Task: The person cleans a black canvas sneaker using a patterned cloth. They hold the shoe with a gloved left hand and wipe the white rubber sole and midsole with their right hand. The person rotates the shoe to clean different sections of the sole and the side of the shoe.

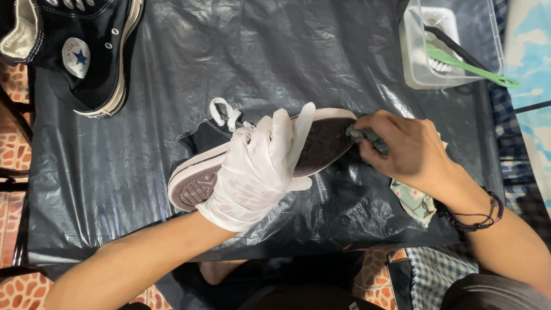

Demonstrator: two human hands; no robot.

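My left hand point(256, 166), in a white glove, grips a black canvas sneaker point(206, 135) around its middle and holds it sole-up over a black plastic sheet point(172, 69). The brown sole point(324, 143) with its white rim faces me. My bare right hand point(404, 149) is shut on a wadded grey-green cloth point(367, 136) and presses it against the toe end of the sole. A patterned part of the cloth point(416, 201) hangs below that hand.
A second black high-top sneaker point(86, 51) lies at the top left. A clear plastic tub point(450, 43) at the top right holds a green-handled brush point(468, 66) and a dark one. Tiled floor shows at the left and bottom edges.
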